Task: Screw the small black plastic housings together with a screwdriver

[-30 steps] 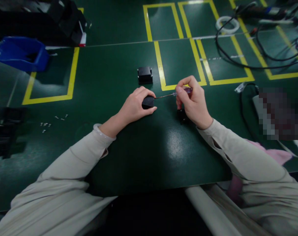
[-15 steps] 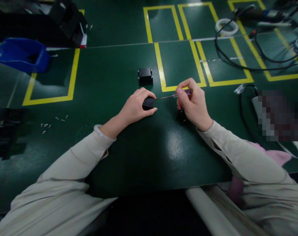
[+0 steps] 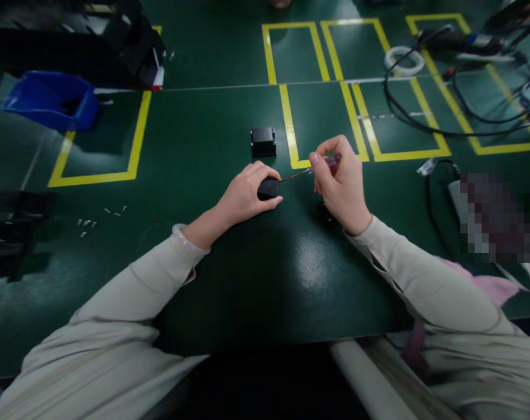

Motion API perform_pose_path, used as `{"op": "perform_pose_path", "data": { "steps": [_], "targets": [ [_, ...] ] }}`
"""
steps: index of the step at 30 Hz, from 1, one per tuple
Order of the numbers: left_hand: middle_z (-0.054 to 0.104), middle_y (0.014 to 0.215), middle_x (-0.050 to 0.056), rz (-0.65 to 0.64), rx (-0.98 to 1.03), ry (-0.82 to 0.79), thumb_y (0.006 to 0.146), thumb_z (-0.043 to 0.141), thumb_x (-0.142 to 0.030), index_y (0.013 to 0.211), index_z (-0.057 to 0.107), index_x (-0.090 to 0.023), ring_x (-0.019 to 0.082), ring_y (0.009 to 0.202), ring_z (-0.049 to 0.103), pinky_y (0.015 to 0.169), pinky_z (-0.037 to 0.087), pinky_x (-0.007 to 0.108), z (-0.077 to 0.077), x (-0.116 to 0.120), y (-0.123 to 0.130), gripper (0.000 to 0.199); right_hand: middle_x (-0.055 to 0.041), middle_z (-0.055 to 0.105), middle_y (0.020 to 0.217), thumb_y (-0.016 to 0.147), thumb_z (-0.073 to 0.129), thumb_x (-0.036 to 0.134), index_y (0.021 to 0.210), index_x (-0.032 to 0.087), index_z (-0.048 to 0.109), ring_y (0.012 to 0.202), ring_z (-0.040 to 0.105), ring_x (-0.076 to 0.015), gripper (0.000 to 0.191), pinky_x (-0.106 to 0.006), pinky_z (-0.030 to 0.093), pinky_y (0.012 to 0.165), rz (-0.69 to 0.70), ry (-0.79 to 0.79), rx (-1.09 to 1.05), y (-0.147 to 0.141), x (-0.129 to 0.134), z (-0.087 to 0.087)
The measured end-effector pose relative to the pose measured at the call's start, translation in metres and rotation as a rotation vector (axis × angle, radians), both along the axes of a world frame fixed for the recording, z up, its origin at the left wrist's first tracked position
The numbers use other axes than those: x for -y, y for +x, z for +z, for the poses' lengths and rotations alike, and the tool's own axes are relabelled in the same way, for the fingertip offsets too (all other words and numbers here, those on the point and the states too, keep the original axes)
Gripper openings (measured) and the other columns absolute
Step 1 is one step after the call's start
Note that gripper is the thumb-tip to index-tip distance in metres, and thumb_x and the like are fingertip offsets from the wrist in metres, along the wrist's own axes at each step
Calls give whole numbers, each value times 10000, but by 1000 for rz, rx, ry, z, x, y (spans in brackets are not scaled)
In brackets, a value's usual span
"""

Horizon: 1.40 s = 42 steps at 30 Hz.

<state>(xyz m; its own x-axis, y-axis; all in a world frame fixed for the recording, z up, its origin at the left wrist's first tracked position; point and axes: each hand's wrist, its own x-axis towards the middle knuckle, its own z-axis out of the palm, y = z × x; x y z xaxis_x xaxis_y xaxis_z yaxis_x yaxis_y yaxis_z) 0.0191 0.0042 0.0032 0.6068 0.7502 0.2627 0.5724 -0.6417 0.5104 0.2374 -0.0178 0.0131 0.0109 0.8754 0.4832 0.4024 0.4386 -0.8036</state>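
My left hand (image 3: 249,192) grips a small black box (image 3: 268,188) on the green table, thumb on the near side and fingers on the far side. In my right hand (image 3: 341,184) is a screwdriver (image 3: 333,160) with a purplish handle, held between thumb and fingers. Its thin shaft slants down to the left, and the tip meets the right side of the box. Beyond my left hand stands a second black box (image 3: 264,140) with small metal bits at its sides. Another dark part (image 3: 325,213) lies partly hidden under my right hand.
Several small screws (image 3: 87,223) lie loose at the left, near black parts (image 3: 17,227). A blue bin (image 3: 52,100) stands at the far left. Black cables (image 3: 396,105) and a white ring (image 3: 404,60) are at the far right. Yellow tape (image 3: 291,134) marks rectangles on the table.
The whole view has shifted slightly. The screwdriver's handle is now a little higher, so its shaft slants more steeply. Both hands keep their hold.
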Motion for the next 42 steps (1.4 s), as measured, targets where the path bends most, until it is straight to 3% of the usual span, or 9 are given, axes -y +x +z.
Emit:
{"op": "perform_pose_path", "data": {
  "steps": [6, 10, 17, 26, 34, 42],
  "targets": [
    [647, 1076, 79, -4, -1, -2, 861, 698, -333, 1096, 632, -150, 238, 1027, 601, 915, 468, 360, 0, 0, 0, 305, -28, 594, 960, 990, 526, 512, 1058, 237, 472, 612, 500, -79, 288, -277, 458, 570, -25, 22, -7, 0, 1, -8],
    [648, 1094, 81, 0, -12, -12, 864, 685, -339, 1101, 623, -163, 242, 1040, 598, 926, 466, 365, 1, 0, 0, 302, -10, 573, 888, 989, 531, 505, 1028, 243, 469, 557, 458, -76, 273, -282, 415, 522, 24, -5, -1, 1, 3, -4],
    [649, 1106, 77, 2, -20, -29, 864, 677, -344, 1096, 608, -180, 241, 1054, 593, 943, 462, 369, 1, 0, -1, 293, -2, 561, 771, 1003, 490, 521, 905, 242, 488, 647, 525, -121, 296, -314, 437, 571, 78, 8, 28, 3, 4, 3],
    [651, 1099, 76, 3, -22, -32, 857, 686, -344, 1098, 615, -173, 237, 1051, 595, 947, 464, 367, 2, 0, -1, 304, -11, 577, 834, 1019, 472, 360, 969, 243, 469, 704, 571, -137, 127, -339, 452, 651, 122, 50, 55, 4, 1, 1],
    [649, 1080, 72, 2, -22, -24, 854, 689, -343, 1090, 618, -179, 236, 1037, 598, 938, 469, 369, 2, 1, -1, 296, 15, 545, 733, 1018, 471, 456, 892, 239, 478, 628, 522, -119, 251, -321, 411, 607, 109, 43, 52, 5, 2, 2],
    [643, 1085, 77, 5, -24, -31, 855, 683, -347, 1102, 617, -177, 243, 1047, 594, 945, 467, 378, 2, 2, -1, 307, -29, 592, 892, 1019, 445, 416, 1011, 240, 464, 771, 600, -145, 177, -326, 462, 662, 56, 65, 54, 4, -1, -2]
  ]
}}
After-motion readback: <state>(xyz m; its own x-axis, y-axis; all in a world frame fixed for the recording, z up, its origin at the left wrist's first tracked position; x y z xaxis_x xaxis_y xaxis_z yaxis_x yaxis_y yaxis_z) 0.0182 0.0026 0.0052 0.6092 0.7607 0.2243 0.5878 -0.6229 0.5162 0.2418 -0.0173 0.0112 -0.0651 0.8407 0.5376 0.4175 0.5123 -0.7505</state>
